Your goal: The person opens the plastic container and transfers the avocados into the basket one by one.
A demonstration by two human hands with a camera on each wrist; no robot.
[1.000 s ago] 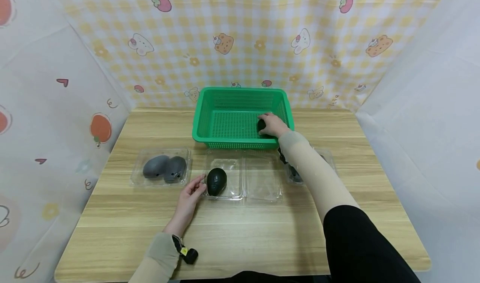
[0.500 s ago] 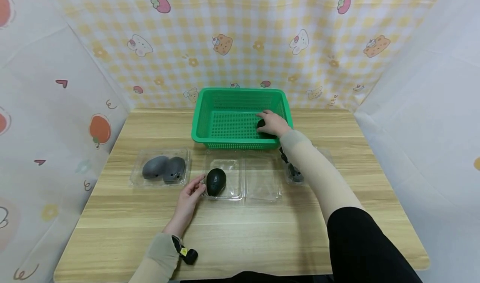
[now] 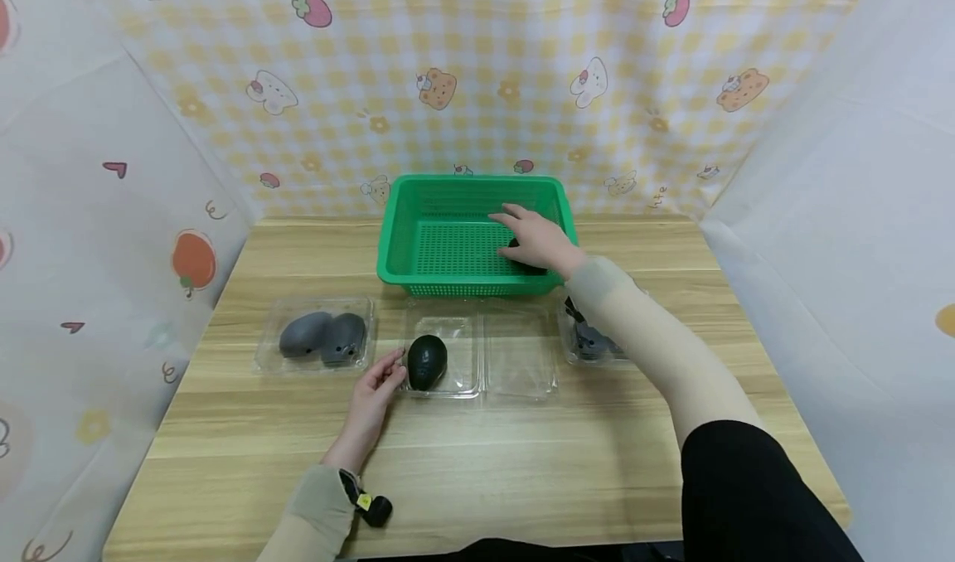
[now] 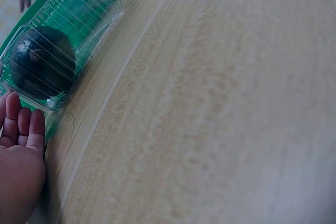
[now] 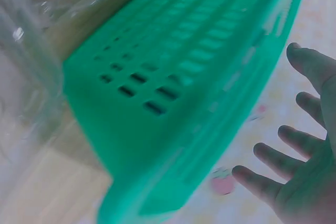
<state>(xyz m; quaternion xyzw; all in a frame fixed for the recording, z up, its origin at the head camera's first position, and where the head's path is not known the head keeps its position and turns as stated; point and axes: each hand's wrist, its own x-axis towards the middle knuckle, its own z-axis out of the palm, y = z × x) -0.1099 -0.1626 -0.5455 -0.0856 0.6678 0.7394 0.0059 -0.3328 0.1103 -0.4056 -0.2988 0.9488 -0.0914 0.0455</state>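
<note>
Inside the green basket (image 3: 403, 278), my right hand (image 3: 540, 243) is over a dark avocado (image 3: 531, 269), most of it hidden beneath the hand. The fingers of that hand are spread, and in the right wrist view nothing lies in its palm. Another dark green avocado (image 3: 428, 363) sits in the left half of an opened clear plastic clamshell (image 3: 464, 363). My left hand (image 3: 375, 390) rests on the table with relaxed fingers, fingertips right at the clamshell's left edge. In the left wrist view the avocado (image 4: 43, 61) shows through the clear wall beside those fingers.
To the left lies a clear clamshell (image 3: 267, 355) with two grey rounded things (image 3: 306, 334), one with small black dots. A similar clear clamshell (image 3: 564, 348) with grey things (image 3: 589, 342) sits to the right, partly under the right forearm. A patterned curtain (image 3: 477, 73) hangs behind the table.
My right hand has opened, its fingers spreading away from the avocado in the basket, and its forearm has shifted slightly right. My left hand has stayed at the clamshell's edge.
</note>
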